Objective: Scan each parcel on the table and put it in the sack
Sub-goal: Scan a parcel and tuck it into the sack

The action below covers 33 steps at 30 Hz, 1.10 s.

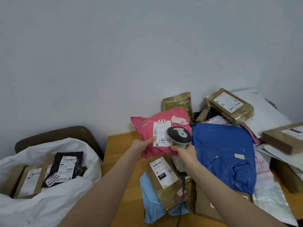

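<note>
Your forearms reach in from the bottom of the head view. Your left grip pinches the near edge of the pink parcel, thumb on its white label, holding it over the heap on the bench. Your right grip is wrapped round the scanner, its head over the barcode. At least three parcels lie in the white sack on your left. Many more wait, among them a blue parcel and a taped brown parcel. The pink one is soft, crumpled plastic, label up.
</note>
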Tool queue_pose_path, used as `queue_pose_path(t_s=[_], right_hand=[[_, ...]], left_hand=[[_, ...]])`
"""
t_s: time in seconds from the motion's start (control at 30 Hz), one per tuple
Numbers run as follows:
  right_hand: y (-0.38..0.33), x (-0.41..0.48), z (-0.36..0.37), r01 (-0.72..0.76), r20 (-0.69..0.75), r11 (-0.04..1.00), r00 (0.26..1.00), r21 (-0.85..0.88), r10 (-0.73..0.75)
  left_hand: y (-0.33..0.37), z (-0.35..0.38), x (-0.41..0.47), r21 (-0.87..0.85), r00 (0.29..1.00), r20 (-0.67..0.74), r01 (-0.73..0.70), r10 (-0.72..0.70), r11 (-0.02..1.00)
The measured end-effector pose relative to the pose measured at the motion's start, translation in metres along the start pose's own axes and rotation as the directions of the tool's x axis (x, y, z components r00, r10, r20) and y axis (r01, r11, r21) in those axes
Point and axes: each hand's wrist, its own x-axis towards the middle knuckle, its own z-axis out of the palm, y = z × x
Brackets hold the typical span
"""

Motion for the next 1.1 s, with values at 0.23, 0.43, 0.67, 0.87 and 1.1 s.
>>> queue_pose_path(t_s=[0.23, 0.43, 0.67, 0.87, 1.1], right_hand=[[0.001, 0.003, -0.001, 0.0, 0.002, 1.0, 1.0, 0.024, 0.0], [0.006, 0.004, -0.005, -0.013, 0.005, 0.997, 1.0, 0.073, 0.012], [0.013, 0.01, -0.016, -0.03, -0.048, 0.999, 0.998, 0.016, 0.031], [0.014, 0.017, -0.023, -0.026, -0.069, 1.0, 0.997, -0.002, 0.026], [0.015, 0.018, -0.027, -0.035, -0.04, 0.999, 0.999, 0.033, 0.037]], left_hand=[[0.0, 0.009, 0.003, -0.134, 0.994, -0.105, -0.04, 0.026, 0.99], [-0.001, 0.013, 0.009, -0.14, 0.993, -0.086, -0.092, 0.081, 0.986], [-0.005, 0.013, 0.013, -0.242, 0.997, 0.072, 0.04, -0.023, 0.969], [0.0, 0.014, 0.009, -0.228, 0.97, 0.227, 0.141, -0.089, 0.963], [-0.004, 0.024, 0.016, -0.279, 0.998, 0.037, -0.038, 0.05, 0.96]])
